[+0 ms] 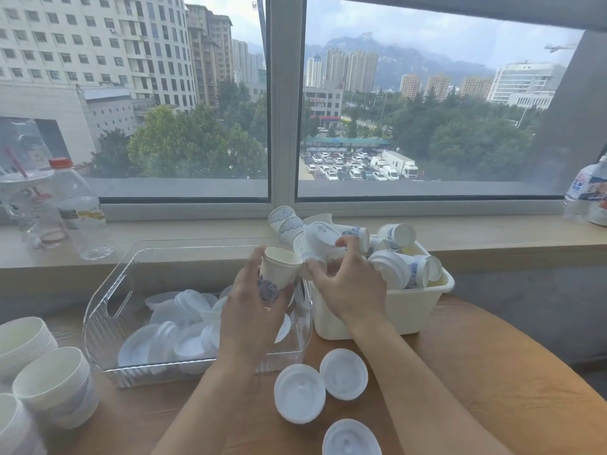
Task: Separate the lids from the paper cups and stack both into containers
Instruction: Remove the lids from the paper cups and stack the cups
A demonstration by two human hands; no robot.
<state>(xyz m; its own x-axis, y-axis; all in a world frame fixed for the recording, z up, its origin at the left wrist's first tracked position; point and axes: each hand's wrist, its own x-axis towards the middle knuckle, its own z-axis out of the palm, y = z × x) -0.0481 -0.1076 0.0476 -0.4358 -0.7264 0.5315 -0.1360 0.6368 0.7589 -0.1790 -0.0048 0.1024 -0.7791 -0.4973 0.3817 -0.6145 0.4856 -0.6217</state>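
Note:
My left hand (251, 310) grips an uncovered paper cup (277, 269) with a blue print, held upright above the clear bin's right end. My right hand (345, 284) reaches into the cream bin (423, 307) and holds a lidded cup (320, 239) lying at the top of the pile. The cream bin is heaped with several lidded cups lying on their sides. A clear plastic bin (108, 310) to the left holds several loose white lids. Three white lids (299, 393) lie on the table in front.
Stacks of empty cups (54, 385) lie at the table's left edge. On the window sill stand a clear water bottle (80, 208) and a plastic drink cup (29, 208) at left, another bottle (588, 192) at far right. The wooden table (476, 372) curves off at right.

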